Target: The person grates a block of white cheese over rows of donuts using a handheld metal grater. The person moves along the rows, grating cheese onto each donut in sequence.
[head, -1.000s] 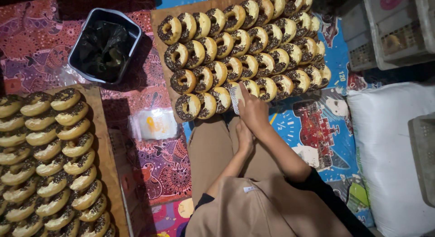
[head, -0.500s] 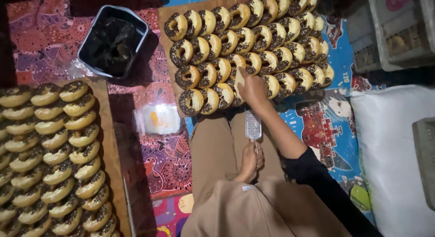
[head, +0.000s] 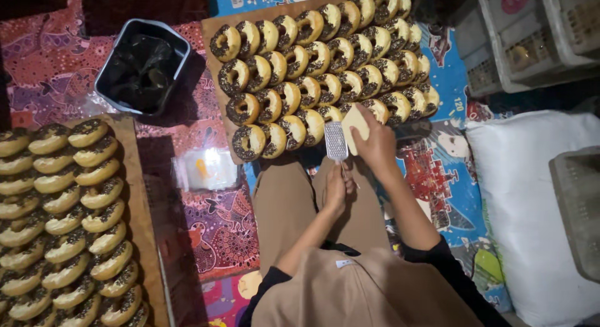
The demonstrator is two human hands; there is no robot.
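Note:
My left hand [head: 338, 188] grips the handle of a small metal grater [head: 335, 141] and holds it upright over the near edge of a wooden board [head: 211, 46]. With my right hand [head: 377, 147] I press a pale yellow block of cheese [head: 354, 123] against the grater's right side. The board carries rows of ring doughnuts [head: 312, 58] topped with dark sprinkles. The grater hangs just above the nearest row, over my lap.
A second board [head: 134, 177] at the left holds several more sprinkled doughnuts [head: 69, 221]. A grey tub with a black bag [head: 142, 66] stands at the back left, and a clear plastic packet [head: 206, 169] lies on the patterned mat. A white pillow [head: 531, 208] and crates [head: 531, 39] are at the right.
My left hand drew back over my lap and now holds the grater by its handle. My right hand came off the doughnuts and presses the cheese block to the grater.

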